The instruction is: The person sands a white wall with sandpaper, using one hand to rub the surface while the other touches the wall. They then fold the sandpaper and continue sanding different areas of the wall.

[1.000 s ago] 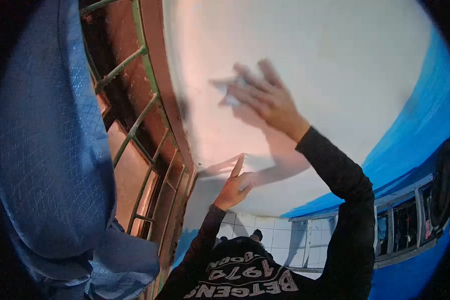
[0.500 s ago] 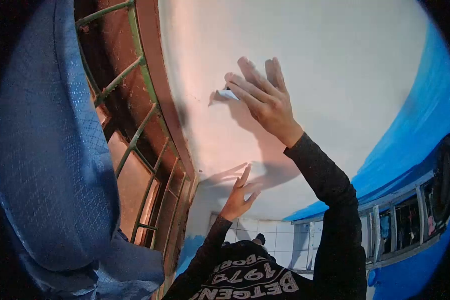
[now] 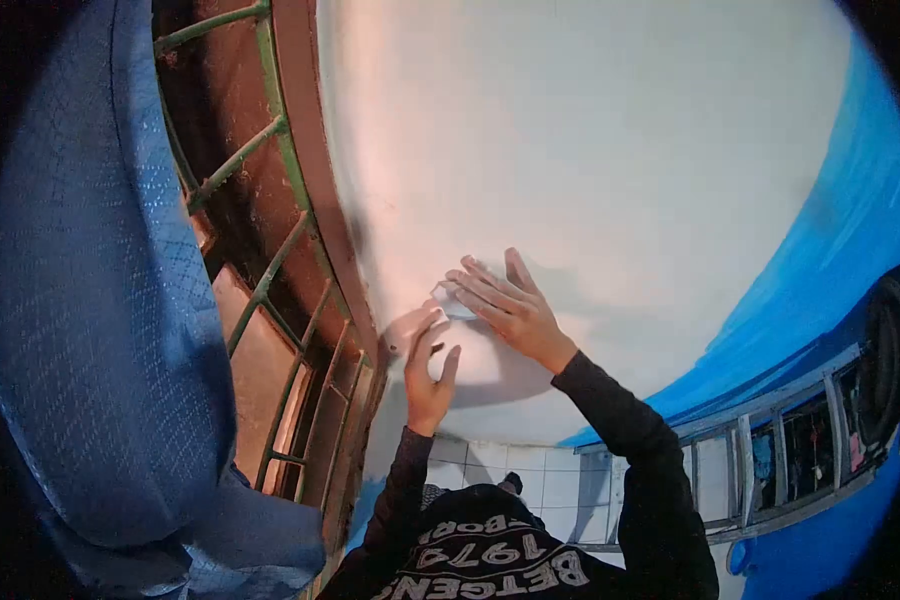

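A small white piece, perhaps paper or cloth [image 3: 457, 306], lies against the pale wall [image 3: 620, 200]. My right hand [image 3: 515, 312] is over its right side, fingers stretched and spread, pressing it toward the wall; part of the piece is hidden under the fingers. Just left and below, my left hand [image 3: 429, 375] is raised with its fingers apart and slightly curved, fingertips close to the piece's left edge. Nothing shows in my left hand.
On the left hangs a blue curtain [image 3: 120, 300] beside a window with green bars [image 3: 295, 235]. A metal ladder [image 3: 745, 470] lies at the lower right, in front of blue-painted wall [image 3: 770, 300]. White tiles [image 3: 545, 485] show below.
My right hand has moved down along the wall with the white piece. My left hand has shifted left and up, closer to it.
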Tool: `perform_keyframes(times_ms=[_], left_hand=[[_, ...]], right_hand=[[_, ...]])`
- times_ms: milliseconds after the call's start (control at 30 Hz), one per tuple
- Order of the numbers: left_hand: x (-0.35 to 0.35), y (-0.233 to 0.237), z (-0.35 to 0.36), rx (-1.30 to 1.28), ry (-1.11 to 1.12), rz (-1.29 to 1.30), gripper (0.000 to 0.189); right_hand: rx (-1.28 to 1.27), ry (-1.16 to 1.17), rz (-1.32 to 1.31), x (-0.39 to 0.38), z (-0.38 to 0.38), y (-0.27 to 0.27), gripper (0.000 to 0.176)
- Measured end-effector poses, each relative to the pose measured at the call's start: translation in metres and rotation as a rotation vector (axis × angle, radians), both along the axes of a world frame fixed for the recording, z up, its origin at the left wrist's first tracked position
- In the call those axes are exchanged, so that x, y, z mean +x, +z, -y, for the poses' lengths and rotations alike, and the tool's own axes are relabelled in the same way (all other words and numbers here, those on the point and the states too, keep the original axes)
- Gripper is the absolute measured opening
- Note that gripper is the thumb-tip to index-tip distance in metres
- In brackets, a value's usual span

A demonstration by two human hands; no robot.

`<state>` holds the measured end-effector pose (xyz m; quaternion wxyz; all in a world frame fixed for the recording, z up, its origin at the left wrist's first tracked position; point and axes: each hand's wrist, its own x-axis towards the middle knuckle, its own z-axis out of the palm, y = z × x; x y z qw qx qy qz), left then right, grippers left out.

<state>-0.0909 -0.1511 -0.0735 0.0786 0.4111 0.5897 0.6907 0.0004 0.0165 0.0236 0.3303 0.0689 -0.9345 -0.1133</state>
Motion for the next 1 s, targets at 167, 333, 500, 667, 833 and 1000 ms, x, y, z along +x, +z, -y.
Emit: perform_keyframes(times_ms=[167,333,500,667,833,1000], left_hand=[[-0.004,0.037,0.012,0.081,0.251,-0.274,0.048],[-0.007,0.047,0.004,0.005,0.104,-0.292,0.039],[-0.001,0.028,0.000,-0.030,-0.070,0.202,0.017],[-0.006,-0.005,-0.005,0.100,-0.143,0.526,0.010],[0.000,0.003,-0.002,0.128,-0.146,0.618,0.012],[0.006,0.007,0.006,-0.201,-0.196,0.476,0.015]], right_hand=[[-0.620,0.105,-0.073,0.022,0.025,0.007,0.030],[-1.110,-0.004,-0.053,0.029,0.032,-0.017,0.021],[-1.825,0.049,-0.231,0.018,0.040,-0.043,0.025],[-2.092,0.069,-0.302,0.027,0.039,-0.073,0.028],[-2.363,0.114,-0.347,0.046,0.066,-0.081,0.036],[-2.586,0.362,-0.499,0.059,0.098,-0.084,0.042]])
